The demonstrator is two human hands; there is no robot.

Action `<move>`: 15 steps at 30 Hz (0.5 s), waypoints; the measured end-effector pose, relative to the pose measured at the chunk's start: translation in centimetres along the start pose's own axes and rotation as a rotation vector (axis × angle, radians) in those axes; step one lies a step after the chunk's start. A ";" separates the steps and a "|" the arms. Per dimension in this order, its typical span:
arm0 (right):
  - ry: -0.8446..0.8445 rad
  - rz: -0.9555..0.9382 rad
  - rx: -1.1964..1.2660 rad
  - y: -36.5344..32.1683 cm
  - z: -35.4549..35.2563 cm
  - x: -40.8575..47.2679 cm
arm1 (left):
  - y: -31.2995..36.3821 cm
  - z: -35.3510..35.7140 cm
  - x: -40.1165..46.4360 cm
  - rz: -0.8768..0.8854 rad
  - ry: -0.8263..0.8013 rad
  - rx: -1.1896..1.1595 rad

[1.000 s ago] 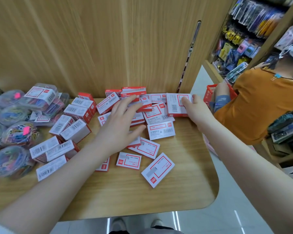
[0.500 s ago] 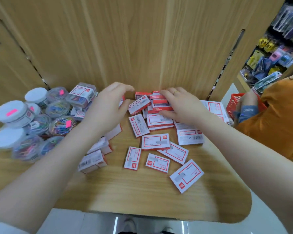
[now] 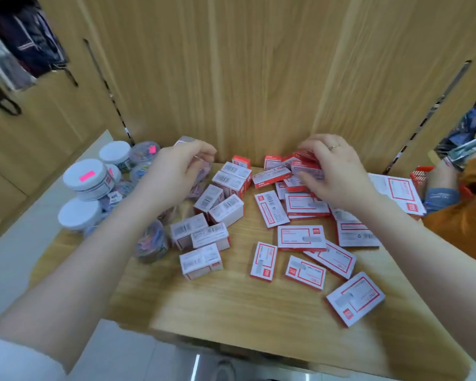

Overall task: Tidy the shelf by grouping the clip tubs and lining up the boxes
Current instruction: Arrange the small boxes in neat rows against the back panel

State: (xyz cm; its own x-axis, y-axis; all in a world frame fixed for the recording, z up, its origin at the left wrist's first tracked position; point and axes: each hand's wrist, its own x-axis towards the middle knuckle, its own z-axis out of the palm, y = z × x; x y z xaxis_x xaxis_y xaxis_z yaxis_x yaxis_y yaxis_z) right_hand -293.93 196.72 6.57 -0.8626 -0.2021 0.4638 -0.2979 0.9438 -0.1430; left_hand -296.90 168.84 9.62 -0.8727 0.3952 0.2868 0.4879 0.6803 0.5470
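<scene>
Several small red-and-white boxes lie scattered flat over the wooden shelf (image 3: pixel 231 312), such as one box (image 3: pixel 301 237) in the middle and another (image 3: pixel 355 298) near the front right. Thicker boxes (image 3: pixel 226 210) cluster at centre left. White-lidded clip tubs (image 3: pixel 84 174) stand stacked at the far left, and a clear tub of coloured clips (image 3: pixel 151 240) lies beside my left forearm. My left hand (image 3: pixel 176 174) curls round a clear labelled clip tub (image 3: pixel 202 171) at the back. At the back centre my right hand (image 3: pixel 333 174) grips a small stack of red boxes (image 3: pixel 305 160).
A wooden back panel (image 3: pixel 259 78) rises directly behind the shelf. A person in an orange top (image 3: pixel 467 215) crouches at the right beside a red basket (image 3: pixel 421 174). A larger flat box (image 3: pixel 396 191) lies at the shelf's right edge. Grey floor lies below the front edge.
The view swung left. My left hand moved from the middle boxes to the labelled tub at the back left. My right hand moved from the right box to the red stack.
</scene>
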 end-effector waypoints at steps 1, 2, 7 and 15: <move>-0.035 -0.094 0.009 -0.5 0.3 -0.1 | -0.3 -0.2 -0.3 -0.001 -0.028 0.013; -0.088 -0.188 -0.008 -0.9 0.7 -0.4 | -0.7 -0.3 -0.6 -0.001 -0.058 0.028; -0.323 -0.351 -0.240 -0.5 1.1 -0.5 | -1.7 -0.2 -1.9 0.032 -0.141 0.039; -0.527 -0.222 -0.342 1.9 -1.9 -0.4 | 0.0 1.5 -0.5 0.245 -0.279 0.047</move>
State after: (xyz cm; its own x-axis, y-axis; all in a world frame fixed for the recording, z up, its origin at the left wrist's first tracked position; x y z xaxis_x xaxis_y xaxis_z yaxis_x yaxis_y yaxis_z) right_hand -293.38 199.10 7.76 -0.9058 -0.4204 -0.0521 -0.4205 0.8771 0.2321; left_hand -296.45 169.59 8.30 -0.6938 0.6985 0.1754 0.6875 0.5698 0.4503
